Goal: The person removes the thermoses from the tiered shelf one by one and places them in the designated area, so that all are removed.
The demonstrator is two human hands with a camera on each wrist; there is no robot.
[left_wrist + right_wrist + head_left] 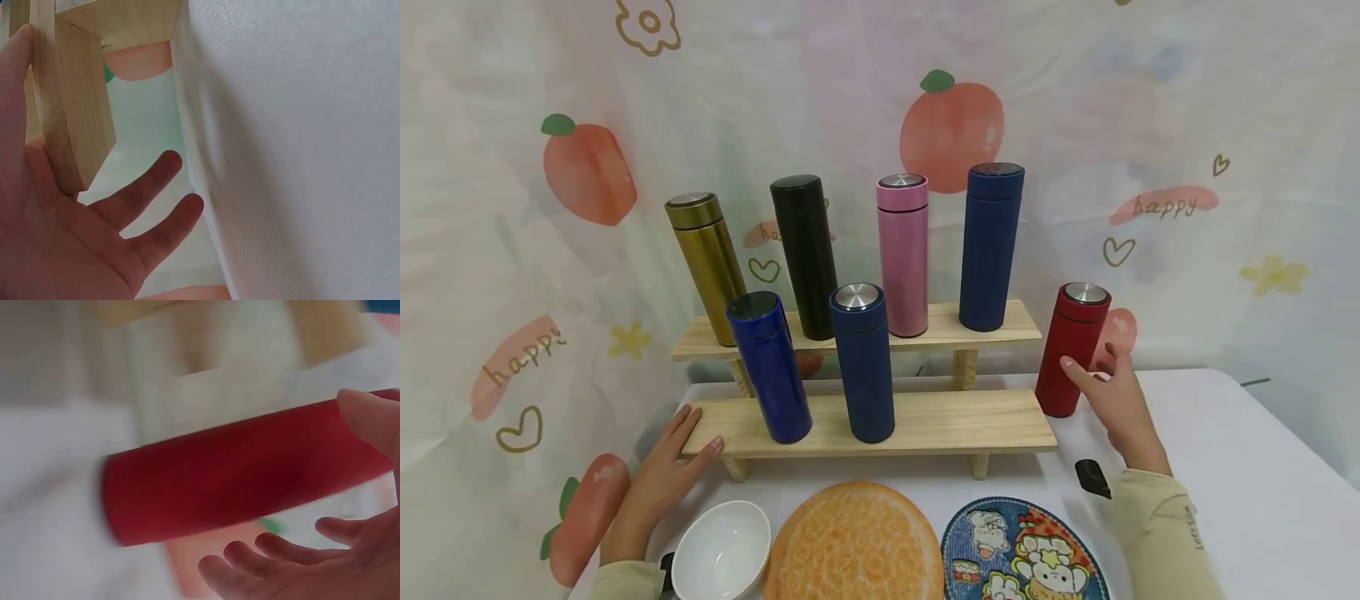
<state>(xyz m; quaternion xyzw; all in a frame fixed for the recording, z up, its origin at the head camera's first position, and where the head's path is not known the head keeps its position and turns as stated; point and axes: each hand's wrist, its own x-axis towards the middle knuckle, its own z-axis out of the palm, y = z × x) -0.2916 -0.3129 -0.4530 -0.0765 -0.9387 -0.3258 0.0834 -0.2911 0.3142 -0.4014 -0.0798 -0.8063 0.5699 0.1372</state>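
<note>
At the left end of the lower wooden shelf [895,423], my left hand [662,475] touches the board. In the left wrist view its thumb lies along the board's end [65,112], one finger is partly hidden behind the wood, and two fingers stretch out straight. A red thermos bottle [1071,354] with a silver-topped lid stands right of the shelf. My right hand [1116,404] is around its right side, thumb at the front. In the right wrist view the thumb overlaps the red bottle [250,472], while the other fingers [250,559] are spread apart from it.
The lower shelf bears a glossy blue bottle [769,367] and a navy bottle [862,367]. On the upper shelf stand gold [706,267], black [805,258], pink [903,258] and navy bottles. In front are a white bowl [722,550], a round bread-patterned mat [855,546] and a cartoon mat [958,542].
</note>
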